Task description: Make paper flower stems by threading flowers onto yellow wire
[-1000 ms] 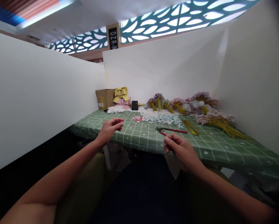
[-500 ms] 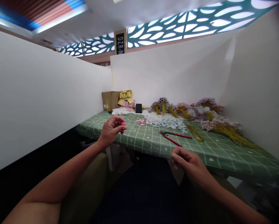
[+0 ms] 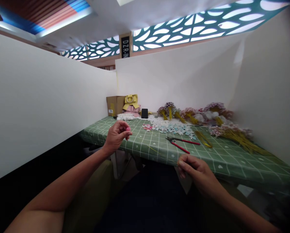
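Where white partition walls (image 3: 38,106) close it in on three sides, the table (image 3: 157,149) under its green checked cloth fills the middle of the view. At its 11 o'clock corner stands a cardboard box (image 3: 114,105), contents hidden, with yellow and pink paper bows (image 3: 131,104) beside it. Bunches of yellow-stemmed flowers (image 3: 232,132) lie toward 2 o'clock, loose small blossoms (image 3: 171,127) at 12. Red-handled pliers (image 3: 181,143) lie near the front edge. The left hand (image 3: 117,136) pinches a tiny pink blossom (image 3: 128,128); the right hand (image 3: 195,170), fingers curled shut, grips a thin yellow stem (image 3: 152,149).
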The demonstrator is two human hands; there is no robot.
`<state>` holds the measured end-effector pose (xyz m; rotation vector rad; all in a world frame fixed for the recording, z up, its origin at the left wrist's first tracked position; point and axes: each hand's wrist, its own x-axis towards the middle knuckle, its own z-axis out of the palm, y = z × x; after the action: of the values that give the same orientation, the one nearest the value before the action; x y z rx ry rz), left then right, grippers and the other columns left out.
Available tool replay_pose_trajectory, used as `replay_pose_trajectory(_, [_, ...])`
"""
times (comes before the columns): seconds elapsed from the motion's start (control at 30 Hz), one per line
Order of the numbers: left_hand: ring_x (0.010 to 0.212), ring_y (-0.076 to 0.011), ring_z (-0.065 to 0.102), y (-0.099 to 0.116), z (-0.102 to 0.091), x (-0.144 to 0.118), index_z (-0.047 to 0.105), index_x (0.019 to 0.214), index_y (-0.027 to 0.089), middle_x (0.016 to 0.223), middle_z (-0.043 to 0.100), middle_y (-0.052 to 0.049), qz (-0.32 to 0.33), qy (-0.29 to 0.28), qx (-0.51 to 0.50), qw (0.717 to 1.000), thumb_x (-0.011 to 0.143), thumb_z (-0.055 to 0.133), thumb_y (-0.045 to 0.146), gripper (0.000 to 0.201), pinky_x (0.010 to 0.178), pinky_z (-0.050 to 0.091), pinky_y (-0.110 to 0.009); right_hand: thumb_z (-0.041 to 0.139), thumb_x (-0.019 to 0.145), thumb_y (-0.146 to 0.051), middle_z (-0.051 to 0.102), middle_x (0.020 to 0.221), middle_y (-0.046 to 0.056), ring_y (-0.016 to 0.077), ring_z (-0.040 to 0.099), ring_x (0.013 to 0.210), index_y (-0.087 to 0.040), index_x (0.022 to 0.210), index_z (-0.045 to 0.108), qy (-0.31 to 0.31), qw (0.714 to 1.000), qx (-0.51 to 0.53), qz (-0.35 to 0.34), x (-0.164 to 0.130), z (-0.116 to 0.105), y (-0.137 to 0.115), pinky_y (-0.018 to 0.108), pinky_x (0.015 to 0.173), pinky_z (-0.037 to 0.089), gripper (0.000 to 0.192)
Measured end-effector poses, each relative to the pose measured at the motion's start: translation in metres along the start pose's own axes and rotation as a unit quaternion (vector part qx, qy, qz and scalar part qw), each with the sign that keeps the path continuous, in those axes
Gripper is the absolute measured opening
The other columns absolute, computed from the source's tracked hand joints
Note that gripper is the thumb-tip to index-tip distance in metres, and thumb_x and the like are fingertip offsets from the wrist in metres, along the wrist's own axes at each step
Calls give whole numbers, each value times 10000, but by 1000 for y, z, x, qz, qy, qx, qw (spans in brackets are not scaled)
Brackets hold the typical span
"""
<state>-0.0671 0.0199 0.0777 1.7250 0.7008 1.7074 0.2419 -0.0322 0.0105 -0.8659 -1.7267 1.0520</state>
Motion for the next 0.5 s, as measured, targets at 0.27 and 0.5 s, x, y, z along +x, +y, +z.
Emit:
replay_pose_trajectory(0.27, [491, -55, 540, 0, 2, -1, 536, 807, 151, 647, 580, 52, 4, 0, -2, 1000, 687, 748, 169, 244, 457, 456, -168, 514, 917, -409, 485, 595, -25, 114, 430, 587, -184, 733, 515, 0, 1000, 1, 4, 0, 0, 3, 266, 602, 334, 290])
replay_pose_trajectory(0.5, [504, -52, 546, -2, 2, -2, 543, 818, 154, 664, 582, 52, 2, -9, -2, 1000, 694, 741, 153, 233, 467, 462, -165, 515, 916, -410, 483, 593, -28, 113, 428, 584, -187, 745, 518, -4, 1000, 10, 8, 1, 0, 3, 264, 598, 334, 281])
